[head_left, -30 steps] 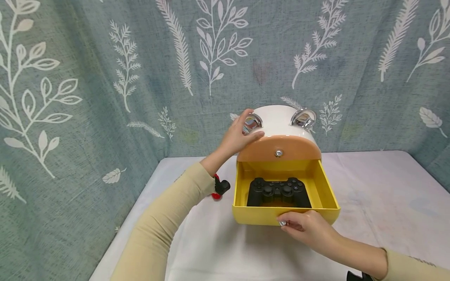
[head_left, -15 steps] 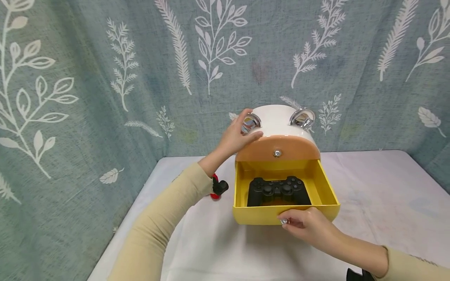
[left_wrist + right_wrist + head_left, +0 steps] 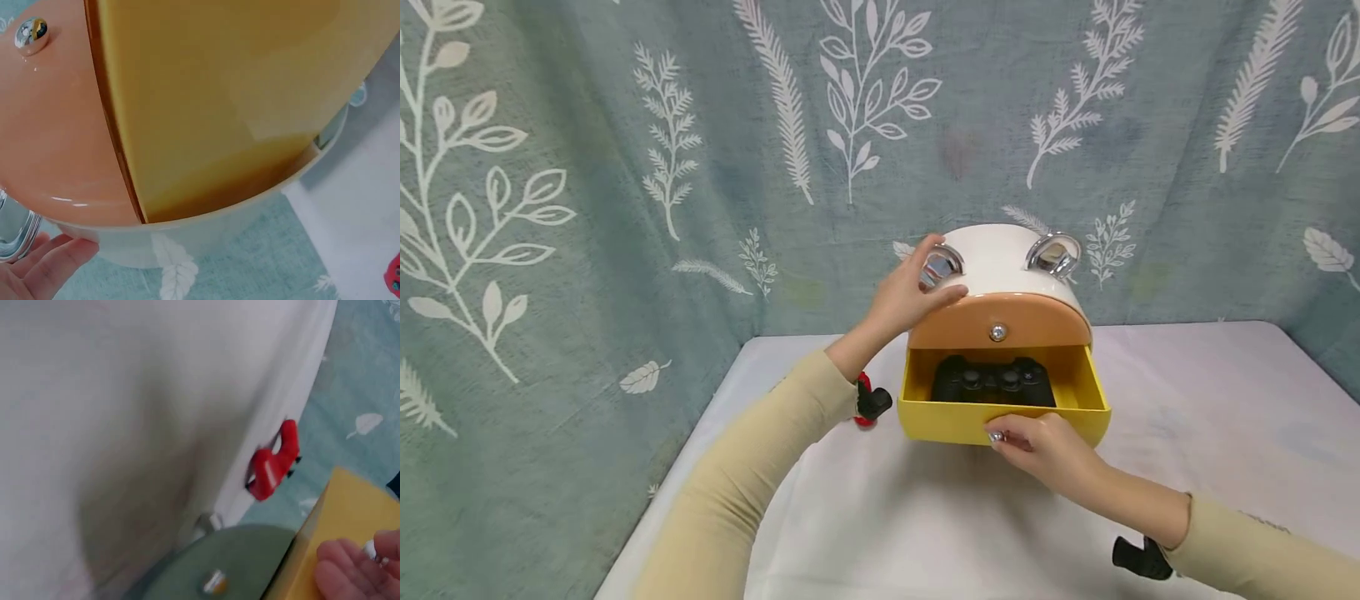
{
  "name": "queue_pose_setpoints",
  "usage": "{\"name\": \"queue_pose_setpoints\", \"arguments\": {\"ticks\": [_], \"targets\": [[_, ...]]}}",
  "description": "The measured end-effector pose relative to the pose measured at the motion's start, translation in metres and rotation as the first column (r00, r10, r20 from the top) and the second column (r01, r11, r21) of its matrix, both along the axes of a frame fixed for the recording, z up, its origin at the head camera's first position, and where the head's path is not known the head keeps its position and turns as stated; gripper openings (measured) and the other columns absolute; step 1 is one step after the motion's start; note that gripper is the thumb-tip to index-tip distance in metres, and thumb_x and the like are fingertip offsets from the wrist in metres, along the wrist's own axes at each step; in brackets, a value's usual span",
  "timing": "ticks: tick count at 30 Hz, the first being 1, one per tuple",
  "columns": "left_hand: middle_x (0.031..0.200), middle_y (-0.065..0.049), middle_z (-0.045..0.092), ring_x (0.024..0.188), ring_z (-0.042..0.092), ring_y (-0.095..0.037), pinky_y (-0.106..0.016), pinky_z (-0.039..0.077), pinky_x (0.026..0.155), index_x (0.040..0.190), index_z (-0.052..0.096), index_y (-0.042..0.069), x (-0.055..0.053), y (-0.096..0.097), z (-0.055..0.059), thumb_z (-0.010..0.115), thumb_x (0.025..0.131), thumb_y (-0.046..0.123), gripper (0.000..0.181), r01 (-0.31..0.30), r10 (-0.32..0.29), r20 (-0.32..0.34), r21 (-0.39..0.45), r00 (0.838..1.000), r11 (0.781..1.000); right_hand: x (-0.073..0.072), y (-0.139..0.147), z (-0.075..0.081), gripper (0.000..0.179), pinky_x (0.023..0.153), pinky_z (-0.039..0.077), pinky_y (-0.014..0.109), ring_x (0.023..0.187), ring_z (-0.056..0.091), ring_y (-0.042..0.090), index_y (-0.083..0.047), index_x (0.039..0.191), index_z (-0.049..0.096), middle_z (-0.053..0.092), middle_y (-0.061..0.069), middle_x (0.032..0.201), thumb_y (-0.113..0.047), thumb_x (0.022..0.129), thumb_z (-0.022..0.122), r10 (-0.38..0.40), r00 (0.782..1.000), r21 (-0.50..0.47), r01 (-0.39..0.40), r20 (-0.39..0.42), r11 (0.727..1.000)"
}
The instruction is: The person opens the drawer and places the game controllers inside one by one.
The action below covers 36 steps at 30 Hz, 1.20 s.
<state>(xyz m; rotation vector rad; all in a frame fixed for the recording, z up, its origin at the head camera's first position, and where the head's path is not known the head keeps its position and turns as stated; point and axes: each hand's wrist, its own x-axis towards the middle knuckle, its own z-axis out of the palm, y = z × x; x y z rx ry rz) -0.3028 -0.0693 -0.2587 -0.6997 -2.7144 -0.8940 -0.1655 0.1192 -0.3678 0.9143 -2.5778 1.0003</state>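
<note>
A white rounded storage box point(image 3: 992, 250) has a peach front point(image 3: 955, 323) with a chrome knob point(image 3: 997, 332), above a yellow drawer point(image 3: 951, 423) that is partly pulled out. Inside the drawer lies a black game controller point(image 3: 992, 382), its lower part hidden by the drawer front. My left hand point(image 3: 901, 296) rests on the box's upper left, thumb and index finger spread around a chrome ring point(image 3: 945, 263). My right hand point(image 3: 1048, 450) pinches the drawer's small chrome knob point(image 3: 997, 437); the left wrist view shows my left fingers point(image 3: 53, 265) along the white shell.
A red object point(image 3: 270, 464) with black parts, shaped like a game controller, lies on the white-covered table point(image 3: 850, 533) left of the box. Behind stands a green leaf-patterned curtain point(image 3: 760, 167). A second chrome ring point(image 3: 1054, 254) sits on the box's right.
My right hand has moved inward with the yellow drawer, so less of the drawer sticks out and less of the black controller shows. My left hand stays on the box.
</note>
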Motion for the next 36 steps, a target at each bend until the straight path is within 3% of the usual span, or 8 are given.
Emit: {"name": "queue_pose_setpoints", "arguments": {"ticks": [12,18,27,32,36], "targets": [[0.106,0.001,0.045,0.066,0.051,-0.008,-0.026,0.040,0.054,0.128,0.020,0.037,-0.002,0.004,-0.002,0.052,0.063,0.062,0.077,0.012,-0.012,-0.008,0.000,1.000,1.000,-0.058,0.005,0.000,0.018,0.058,0.045,0.017,0.065,0.055,0.005,-0.009,0.090,0.063,0.063,-0.001,0.081,-0.008,0.073,0.063,-0.082,0.996,-0.017,0.082,-0.022,0.996],[0.096,0.001,0.046,0.064,0.050,-0.009,-0.025,0.039,0.053,0.127,0.021,0.035,-0.003,0.003,-0.001,0.054,0.065,0.059,0.074,-0.003,0.003,-0.024,-0.007,1.000,1.000,-0.070,0.003,0.002,0.017,0.058,0.046,0.021,0.066,0.056,0.008,-0.007,0.089,0.063,0.063,0.001,0.080,-0.006,0.073,0.062,-0.094,0.994,-0.016,0.093,-0.050,0.996],[0.100,-0.001,0.047,0.065,0.050,-0.009,-0.026,0.039,0.053,0.128,0.022,0.032,-0.002,0.001,-0.001,0.054,0.067,0.057,0.074,0.004,-0.004,-0.026,0.000,1.000,1.000,-0.078,0.004,0.005,0.014,0.052,0.041,0.018,0.056,0.047,0.004,-0.007,0.088,0.064,0.062,-0.003,0.073,-0.006,0.074,0.060,-0.056,0.997,0.014,0.057,-0.049,0.998],[0.101,-0.001,0.047,0.065,0.050,-0.010,-0.026,0.039,0.053,0.128,0.022,0.032,-0.003,0.001,-0.001,0.053,0.067,0.058,0.074,0.008,-0.008,-0.034,0.000,0.999,1.000,-0.083,0.008,0.011,0.016,0.055,0.043,0.019,0.060,0.050,0.006,-0.004,0.089,0.064,0.063,0.002,0.078,-0.005,0.074,0.060,0.008,0.999,-0.002,-0.008,0.050,1.000],[0.102,-0.001,0.047,0.066,0.050,-0.010,-0.026,0.040,0.053,0.128,0.021,0.032,-0.003,0.001,-0.002,0.052,0.065,0.060,0.075,0.003,-0.003,-0.034,-0.006,0.999,1.000,-0.087,0.011,0.014,0.019,0.058,0.046,0.021,0.066,0.056,0.009,-0.002,0.092,0.063,0.063,0.007,0.084,-0.006,0.074,0.061,0.043,0.982,-0.026,-0.038,0.184,0.999]]}}
